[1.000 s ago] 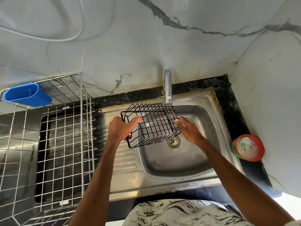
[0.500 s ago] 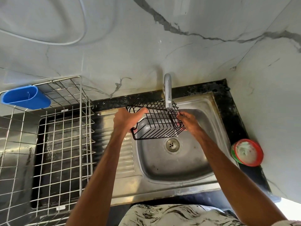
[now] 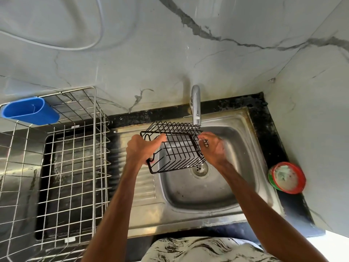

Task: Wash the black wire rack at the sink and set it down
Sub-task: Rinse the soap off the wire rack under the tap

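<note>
The left hand (image 3: 140,150) clamps one end of the rack (image 3: 175,148) and the right hand (image 3: 213,150) curls its fingers over the other, so it hangs between them above the sink (image 3: 236,186), just under the tap (image 3: 196,106). Best play here, I'd say: roll it slowly beneath the spout so every wire gets rinsed, with both grips firm on the wet metal.

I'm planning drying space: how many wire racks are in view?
2. The black wire rack is held over the sink by the left hand and right hand; the steel wire dish basket stands left of the sink. I see no others.
</note>
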A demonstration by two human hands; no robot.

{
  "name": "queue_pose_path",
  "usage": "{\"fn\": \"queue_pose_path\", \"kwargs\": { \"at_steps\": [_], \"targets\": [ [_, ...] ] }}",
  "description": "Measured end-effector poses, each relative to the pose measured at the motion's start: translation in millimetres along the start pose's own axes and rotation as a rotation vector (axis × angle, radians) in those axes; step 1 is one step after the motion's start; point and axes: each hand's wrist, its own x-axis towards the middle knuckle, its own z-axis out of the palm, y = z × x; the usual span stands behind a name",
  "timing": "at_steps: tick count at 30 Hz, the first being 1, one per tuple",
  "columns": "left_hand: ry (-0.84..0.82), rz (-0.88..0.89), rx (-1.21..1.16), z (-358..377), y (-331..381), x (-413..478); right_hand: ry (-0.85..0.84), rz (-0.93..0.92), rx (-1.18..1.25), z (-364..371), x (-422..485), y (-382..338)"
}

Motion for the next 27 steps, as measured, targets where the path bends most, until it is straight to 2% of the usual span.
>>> {"fn": "queue_pose_path", "kwargs": {
  "at_steps": [3,5,9,12,17,20,27],
  "targets": [
    [0.015,0.030,-0.009,-11,-2,-2,-0.186,0.040,-0.006,-1,7,-7],
    [0.022,0.038,-0.019,-17,-4,-2,-0.239,0.114,0.103,-7,14,-12],
    [0.018,0.021,-0.030,-19,-9,-1,-0.135,0.335,0.306,-12,30,-13],
    [0.012,-0.001,-0.020,-17,-14,1,-0.138,0.370,0.318,-13,29,-13],
    [-0.008,-0.005,-0.036,-11,-14,4,-0.221,0.230,0.143,-14,22,-19],
    [-0.003,-0.019,-0.060,-9,-13,7,-0.263,0.147,-0.094,-19,14,-39],
    [0.011,0.010,-0.025,1,-7,9,-0.453,-0.227,-0.099,4,-23,-88]
  ]
}}
